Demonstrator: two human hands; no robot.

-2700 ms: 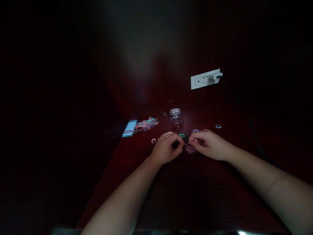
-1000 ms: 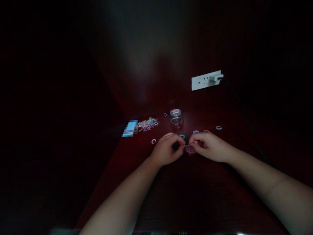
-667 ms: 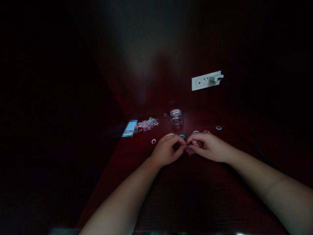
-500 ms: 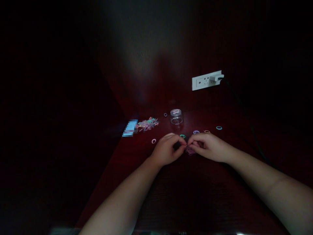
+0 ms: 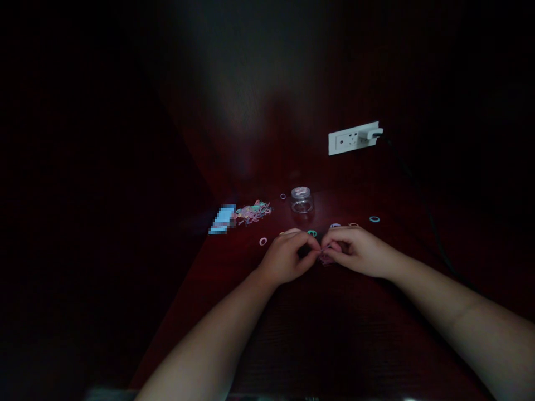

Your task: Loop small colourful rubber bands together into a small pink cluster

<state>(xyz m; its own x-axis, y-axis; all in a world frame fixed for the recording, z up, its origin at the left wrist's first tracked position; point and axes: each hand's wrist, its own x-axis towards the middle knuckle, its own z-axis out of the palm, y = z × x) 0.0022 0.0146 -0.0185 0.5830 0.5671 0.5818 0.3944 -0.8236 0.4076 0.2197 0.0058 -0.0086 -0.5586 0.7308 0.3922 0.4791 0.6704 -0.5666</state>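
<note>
Thumb and forefinger of my left hand (image 5: 288, 257) are pinched together, touching the fingertips of my right hand (image 5: 360, 250). Between the two pinches shows a thin purple hair tie (image 5: 324, 250), partly hidden by the fingers. Just under the fingertips lies a small bunch of purple-pink hair ties (image 5: 327, 260) on the dark red table. Beyond my hands are a green hair tie (image 5: 311, 233), a violet one (image 5: 335, 225) and a pale orange one (image 5: 354, 225), the last two partly covered by my right hand. A pink hair tie (image 5: 263, 241) lies left of my left hand.
A clear lidded jar (image 5: 301, 204) stands near the back wall. To its left are a heap of mixed hair ties (image 5: 253, 212) and a blurred blue phone-like rectangle (image 5: 223, 219). A blue hair tie (image 5: 374, 219) lies right. A cable (image 5: 432, 225) hangs from the wall socket (image 5: 349, 140).
Both hands stay in nearly the same place with fingertips together. A little more of the purple hair tie shows between them. The other things have not moved.
</note>
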